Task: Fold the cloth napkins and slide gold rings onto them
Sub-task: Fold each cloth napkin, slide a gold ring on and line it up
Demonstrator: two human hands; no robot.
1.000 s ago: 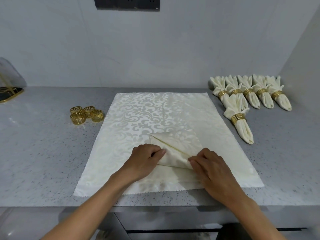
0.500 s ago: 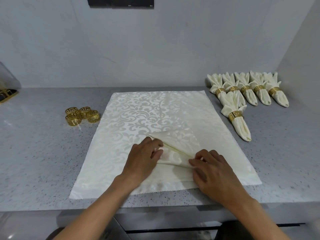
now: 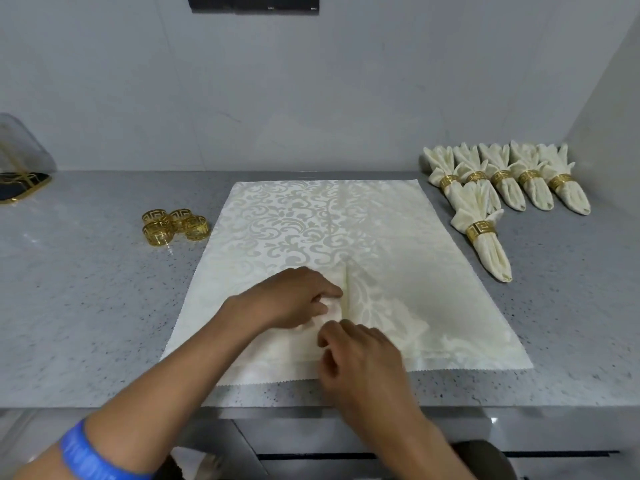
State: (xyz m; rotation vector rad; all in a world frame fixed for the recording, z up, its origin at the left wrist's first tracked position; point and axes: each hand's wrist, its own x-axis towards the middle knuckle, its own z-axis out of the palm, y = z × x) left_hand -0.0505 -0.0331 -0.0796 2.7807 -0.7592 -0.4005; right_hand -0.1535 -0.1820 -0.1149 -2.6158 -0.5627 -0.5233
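A cream napkin (image 3: 377,303) lies half-folded on a large cream damask cloth (image 3: 311,223), its upper flap rising to a point. My left hand (image 3: 294,296) pinches the napkin's left fold with curled fingers. My right hand (image 3: 360,358) sits just below it, fingers curled on the napkin's lower edge. Several loose gold rings (image 3: 175,225) stand in a cluster left of the cloth. Several folded napkins with gold rings (image 3: 509,181) lie in a row at the back right, and one more ringed napkin (image 3: 485,240) lies in front of them.
The grey speckled counter (image 3: 86,306) ends at a front edge just below the cloth. A dark gold-trimmed object (image 3: 20,181) sits at the far left under clear plastic. A wall closes off the right side behind the finished napkins.
Both hands have drawn the napkin's sides together, so its wide flat triangle is now a narrower, upright-pointing fold. My right hand moved left and nearer to me.
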